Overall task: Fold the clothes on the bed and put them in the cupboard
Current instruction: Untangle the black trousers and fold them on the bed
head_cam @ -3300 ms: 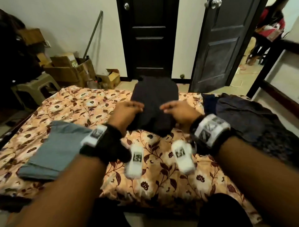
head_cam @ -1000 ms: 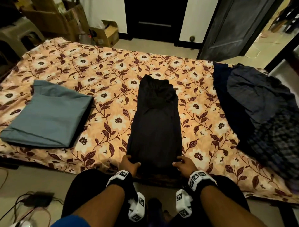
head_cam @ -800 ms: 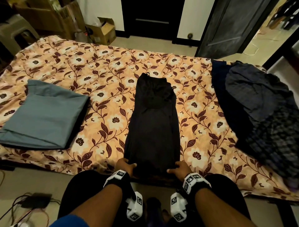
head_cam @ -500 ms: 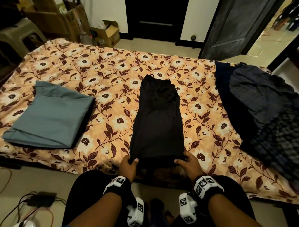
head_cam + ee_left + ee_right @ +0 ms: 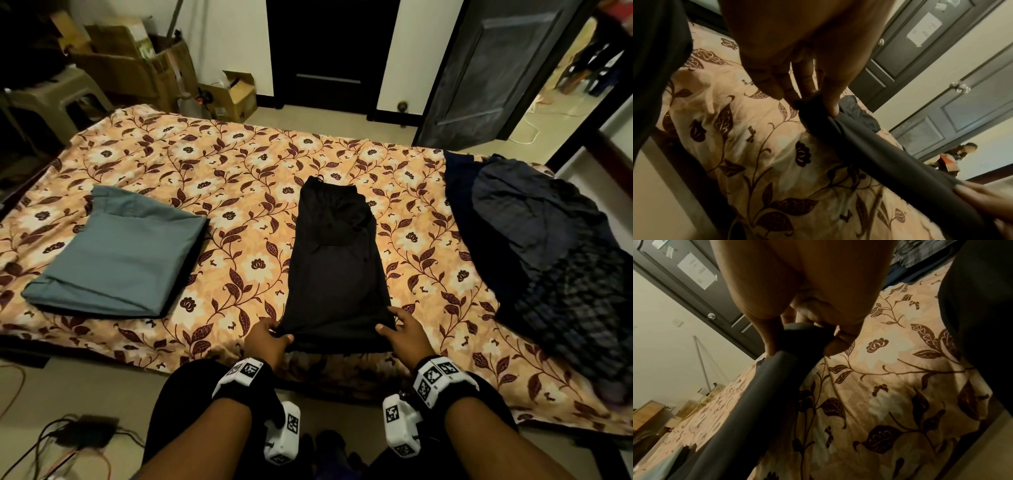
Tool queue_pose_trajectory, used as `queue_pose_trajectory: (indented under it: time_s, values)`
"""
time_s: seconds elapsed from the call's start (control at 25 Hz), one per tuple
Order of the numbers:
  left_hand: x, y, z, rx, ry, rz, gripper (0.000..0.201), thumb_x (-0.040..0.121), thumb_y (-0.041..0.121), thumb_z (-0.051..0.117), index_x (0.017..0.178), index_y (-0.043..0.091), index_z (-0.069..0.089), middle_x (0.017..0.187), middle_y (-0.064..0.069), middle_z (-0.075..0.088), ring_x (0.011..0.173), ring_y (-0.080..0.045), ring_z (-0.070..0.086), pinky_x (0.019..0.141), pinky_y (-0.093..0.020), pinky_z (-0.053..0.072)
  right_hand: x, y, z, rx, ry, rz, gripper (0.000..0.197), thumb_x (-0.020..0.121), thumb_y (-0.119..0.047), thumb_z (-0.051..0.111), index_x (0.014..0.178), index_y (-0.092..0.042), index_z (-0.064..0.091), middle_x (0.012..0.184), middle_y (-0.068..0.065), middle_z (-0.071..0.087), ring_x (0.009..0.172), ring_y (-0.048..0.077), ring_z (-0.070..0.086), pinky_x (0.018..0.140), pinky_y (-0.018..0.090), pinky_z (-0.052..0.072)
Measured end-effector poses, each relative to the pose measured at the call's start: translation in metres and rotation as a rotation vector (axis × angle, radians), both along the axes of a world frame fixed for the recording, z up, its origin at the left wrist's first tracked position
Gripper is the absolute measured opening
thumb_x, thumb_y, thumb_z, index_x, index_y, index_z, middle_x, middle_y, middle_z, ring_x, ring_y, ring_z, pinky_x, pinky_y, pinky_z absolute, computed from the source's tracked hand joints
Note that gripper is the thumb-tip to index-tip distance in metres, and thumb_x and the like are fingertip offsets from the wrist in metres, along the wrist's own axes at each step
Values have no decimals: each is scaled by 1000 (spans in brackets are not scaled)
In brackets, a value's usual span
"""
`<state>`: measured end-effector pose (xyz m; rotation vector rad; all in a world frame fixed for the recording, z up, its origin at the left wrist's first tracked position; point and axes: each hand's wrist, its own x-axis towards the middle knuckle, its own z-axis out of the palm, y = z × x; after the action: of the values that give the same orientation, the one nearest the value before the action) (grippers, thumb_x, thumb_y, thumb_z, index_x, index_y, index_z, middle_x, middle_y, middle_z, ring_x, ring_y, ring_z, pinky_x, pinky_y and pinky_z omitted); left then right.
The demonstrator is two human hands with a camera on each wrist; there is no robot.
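My left hand (image 5: 265,339) pinches the near left corner of the black garment (image 5: 337,263), thumb on top and fingers beneath; my right hand (image 5: 404,334) pinches the near right corner the same way; the near hem is lifted off the floral bedsheet (image 5: 239,161) between them; the rest of the garment lies flat, stretching away from my hands; left of it sits a folded grey-blue cloth (image 5: 116,257); right of it, a heap of dark clothes (image 5: 534,236).
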<state>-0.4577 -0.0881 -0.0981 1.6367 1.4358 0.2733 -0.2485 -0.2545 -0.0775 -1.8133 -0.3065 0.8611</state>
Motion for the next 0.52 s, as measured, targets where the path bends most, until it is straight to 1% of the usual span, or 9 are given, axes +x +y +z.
queue_pose_trajectory:
  time_s: [0.04,0.12,0.16,0.2,0.24,0.32,0.4,0.44,0.52]
  values:
    - [-2,-1,0,-30,-4,21,22,78,11,76,88,16,58,85,-7,64,84,-30,63,79,-35,53,-3,-3,0,-22,-16,13,41,86,0,65,123,-14,55,115,13,63,106,30,62,93,40,51]
    - [-5,-1,-1,-144,-35,77,27,78,4,74,93,17,56,88,-12,66,84,-33,66,79,-45,58,-7,-9,-5,-129,-55,55,43,86,-4,66,126,-13,55,113,14,63,103,31,62,92,37,51]
    - [-7,-2,-1,-210,-40,83,30,78,1,73,98,15,57,93,-14,67,86,-33,66,79,-46,58,-8,-11,-10,-195,-77,78,40,86,-7,66,125,-11,57,114,15,64,103,30,62,93,38,50]
    - [-10,-3,-2,-246,-26,66,31,79,0,73,103,12,57,99,-15,67,90,-32,66,80,-44,58,-11,-13,-13,-255,-105,113,37,87,-10,66,123,-9,60,116,14,64,105,30,62,95,37,49]
    - [-12,-4,-3,-258,7,32,30,80,1,73,105,12,59,102,-15,68,92,-31,66,82,-41,58,-14,-15,-18,-314,-169,148,33,88,-13,65,120,-7,63,118,12,64,107,29,61,96,35,47]
    - [-17,-3,-10,-178,48,-30,32,81,6,74,111,9,68,101,-13,71,92,-30,67,85,-38,57,-24,-18,-22,-372,-344,185,30,89,-17,64,117,-5,66,123,8,59,112,25,57,97,27,42]
    - [-20,-2,-13,-78,53,-33,32,81,10,74,113,9,71,97,-13,74,90,-29,69,85,-39,57,-37,-22,-19,-331,-473,196,29,91,-18,62,117,-6,66,122,4,54,114,22,54,95,22,37]
    - [-22,-1,-17,-58,35,-15,31,82,10,73,113,10,71,97,-12,74,90,-30,69,85,-42,57,-42,-23,-15,-310,-528,215,28,91,-18,61,117,-8,67,121,2,54,114,21,53,94,23,36]
    - [-24,0,-21,-60,3,9,31,82,9,72,112,10,72,95,-13,74,89,-32,69,83,-46,58,-50,-24,-12,-311,-620,256,27,92,-24,58,115,-12,66,121,-3,54,115,18,50,96,31,35]
